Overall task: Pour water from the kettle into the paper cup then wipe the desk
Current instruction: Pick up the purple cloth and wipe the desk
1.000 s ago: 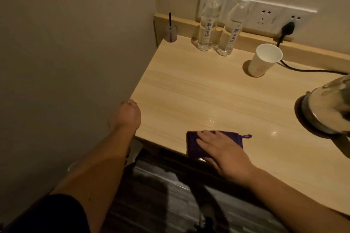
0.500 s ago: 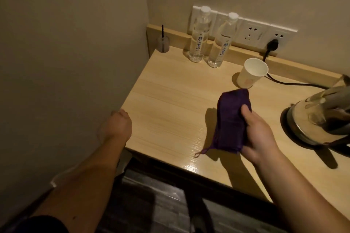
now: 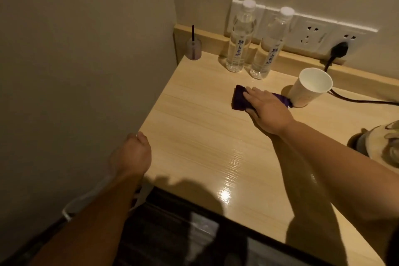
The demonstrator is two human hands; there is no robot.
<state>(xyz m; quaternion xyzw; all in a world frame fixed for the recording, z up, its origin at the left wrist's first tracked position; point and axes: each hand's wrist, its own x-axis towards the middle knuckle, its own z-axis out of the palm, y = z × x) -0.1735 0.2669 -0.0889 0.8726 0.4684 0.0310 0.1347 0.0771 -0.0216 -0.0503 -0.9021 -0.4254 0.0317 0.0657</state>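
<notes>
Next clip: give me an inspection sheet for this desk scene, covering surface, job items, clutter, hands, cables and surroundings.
Surface: light wooden desk, glossy glare near its front edge.
Job's things: white paper cup upright near the back; folded purple cloth flat on the desk; metal kettle cut off at the right edge.
Clutter: two clear capped water bottles at the back; small clear holder with a dark stick in the corner.
Hands: right hand pressed flat on the cloth; left hand curled at the desk's left edge, holding nothing visible.
Cables: black plug in the wall socket, cord running behind the cup.
Surroundings: beige walls, dark floor.
</notes>
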